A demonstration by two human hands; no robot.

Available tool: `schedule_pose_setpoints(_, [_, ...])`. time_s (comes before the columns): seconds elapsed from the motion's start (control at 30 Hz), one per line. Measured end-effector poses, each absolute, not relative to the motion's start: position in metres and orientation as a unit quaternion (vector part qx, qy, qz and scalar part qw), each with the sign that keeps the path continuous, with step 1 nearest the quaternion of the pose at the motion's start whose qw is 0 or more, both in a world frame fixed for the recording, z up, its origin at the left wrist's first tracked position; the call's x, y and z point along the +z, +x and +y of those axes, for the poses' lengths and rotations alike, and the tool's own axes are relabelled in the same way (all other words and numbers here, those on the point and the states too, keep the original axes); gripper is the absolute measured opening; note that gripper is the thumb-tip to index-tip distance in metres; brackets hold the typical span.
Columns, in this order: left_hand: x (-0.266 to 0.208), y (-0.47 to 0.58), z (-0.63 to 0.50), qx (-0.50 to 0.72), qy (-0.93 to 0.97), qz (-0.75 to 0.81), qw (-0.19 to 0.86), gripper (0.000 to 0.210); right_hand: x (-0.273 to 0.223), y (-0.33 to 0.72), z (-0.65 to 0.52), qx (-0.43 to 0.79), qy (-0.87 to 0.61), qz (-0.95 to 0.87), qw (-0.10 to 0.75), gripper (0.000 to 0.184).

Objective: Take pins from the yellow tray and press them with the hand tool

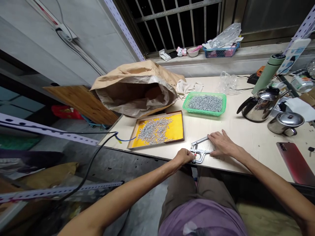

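At the near edge of the pale wooden bench [246,131] lies a small silver metal hand tool with levers [199,150]. The left hand [183,156] is curled closed, pinching the tool's near end. The right hand [221,143] rests flat and open, fingers spread, pressing its handle. A yellow-lined tray of silver screws [177,127] sits toward the left edge.
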State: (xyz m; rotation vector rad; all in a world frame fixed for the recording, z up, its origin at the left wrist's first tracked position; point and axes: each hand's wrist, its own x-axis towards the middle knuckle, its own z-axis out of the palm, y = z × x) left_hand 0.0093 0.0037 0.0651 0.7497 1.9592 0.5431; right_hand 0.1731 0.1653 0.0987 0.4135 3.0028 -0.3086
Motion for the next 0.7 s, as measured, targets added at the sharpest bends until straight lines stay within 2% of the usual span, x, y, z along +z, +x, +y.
schedule_pose_setpoints(0.27, [0.077,0.016,-0.002,0.168,0.325,0.831,0.420,0.030,0.104,0.181,0.154,-0.085,0.145,0.985,0.038,0.047])
schedule_pose_setpoints(0.4, [0.080,0.029,-0.008,0.168,0.473,0.835,0.226,0.021,0.100,0.181,0.151,-0.086,0.142,0.985,0.037,0.038])
schedule_pose_setpoints(0.5, [0.076,0.036,0.003,0.183,0.613,0.758,0.128,0.030,0.104,0.182,0.148,-0.089,0.157,0.983,0.041,0.036])
schedule_pose_setpoints(0.6, [0.069,0.036,0.021,0.161,0.694,0.693,0.109,0.048,0.113,0.185,0.137,-0.093,0.179,0.977,0.067,0.037])
schedule_pose_setpoints(0.7, [0.055,0.028,0.039,0.144,0.735,0.653,0.116,0.048,0.112,0.187,0.130,-0.097,0.204,0.972,0.059,0.050])
